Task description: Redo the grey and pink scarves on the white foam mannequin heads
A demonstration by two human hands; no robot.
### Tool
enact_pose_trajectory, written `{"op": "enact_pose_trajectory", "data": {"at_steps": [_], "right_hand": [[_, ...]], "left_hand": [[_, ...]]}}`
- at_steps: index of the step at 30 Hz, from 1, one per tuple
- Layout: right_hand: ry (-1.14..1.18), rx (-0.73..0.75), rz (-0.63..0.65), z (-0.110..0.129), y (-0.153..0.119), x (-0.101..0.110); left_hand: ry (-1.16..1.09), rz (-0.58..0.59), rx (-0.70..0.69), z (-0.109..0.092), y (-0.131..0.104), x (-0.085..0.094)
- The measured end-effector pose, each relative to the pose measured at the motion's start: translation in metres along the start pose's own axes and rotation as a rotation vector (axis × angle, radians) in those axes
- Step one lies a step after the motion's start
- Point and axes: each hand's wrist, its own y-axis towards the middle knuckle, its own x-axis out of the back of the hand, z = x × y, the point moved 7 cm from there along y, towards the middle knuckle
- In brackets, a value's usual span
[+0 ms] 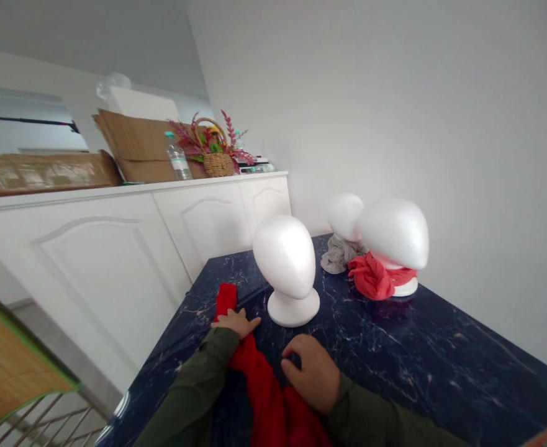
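A long red scarf (261, 385) lies on the dark blue marbled table, running from near the white foam head toward me. My left hand (236, 323) rests on its far part with the fingers spread flat. My right hand (313, 369) is curled over the scarf's nearer, bunched part, thumb and forefinger making a loop. Its other fingers are hidden, so whatever they may hold does not show. Just beyond my hands stands the bare white foam head (286, 261) on its round base.
Two more foam heads stand at the back right. One has a coral scarf (370, 278) around its neck, the other a grey scarf (338, 253). White cabinets (198, 217) line the left, bearing cardboard, a bottle (177, 158) and a flower basket (218, 164). A rack is at lower left.
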Motion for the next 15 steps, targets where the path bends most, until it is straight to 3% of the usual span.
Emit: {"op": "enact_pose_trajectory", "data": {"at_steps": [2, 4, 7, 9, 11, 15], "right_hand": [[-0.114, -0.070, -0.123, -0.021, 0.014, 0.010], [-0.227, -0.166, -0.207, -0.045, 0.026, 0.017], [-0.318, -0.321, -0.173, -0.074, 0.037, 0.011], [-0.324, -0.354, -0.113, -0.083, 0.040, 0.004], [-0.304, -0.341, -0.089, -0.083, 0.040, 0.001], [-0.193, -0.308, -0.127, -0.078, 0.039, 0.005]], "left_hand": [[0.007, -0.009, -0.058, 0.001, -0.004, -0.007], [-0.007, -0.088, -0.170, 0.005, -0.004, -0.002], [-0.014, -0.186, -0.199, 0.021, -0.001, 0.016], [-0.032, -0.274, -0.236, 0.018, -0.007, 0.030], [-0.094, -0.299, -0.356, -0.002, -0.019, 0.034], [-0.341, -0.130, -0.558, -0.061, -0.046, 0.015]]}}
